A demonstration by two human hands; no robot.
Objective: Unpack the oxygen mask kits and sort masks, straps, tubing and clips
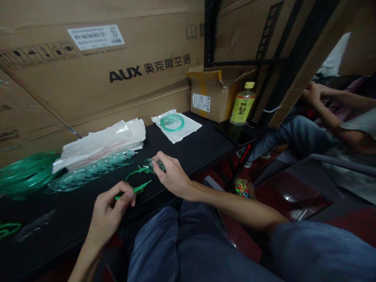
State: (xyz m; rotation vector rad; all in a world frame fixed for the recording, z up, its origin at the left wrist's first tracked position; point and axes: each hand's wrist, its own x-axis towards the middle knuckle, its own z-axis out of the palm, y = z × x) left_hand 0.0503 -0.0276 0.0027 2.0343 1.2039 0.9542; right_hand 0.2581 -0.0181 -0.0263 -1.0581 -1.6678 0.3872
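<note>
My left hand (111,207) is closed, pinching a bright green strap (142,186) between thumb and fingers, its free end sticking out to the right. My right hand (173,172) grips a small transparent greenish plastic mask (148,164), mostly hidden behind the fingers. A thin green length runs from this mask down toward the left hand. Just beyond, a nested row of transparent green plastic masks (96,170) lies along the black table (202,150). Behind the row is a stack of white pouches (102,143).
A coil of green tubing (26,174) lies at left. A flat pouch (176,127) with green tubing sits farther back. An open cardboard box (216,94), yellow-capped bottle (243,103) and dark phone-like slab (235,133) stand at right. Another person (337,113) sits beyond a black frame.
</note>
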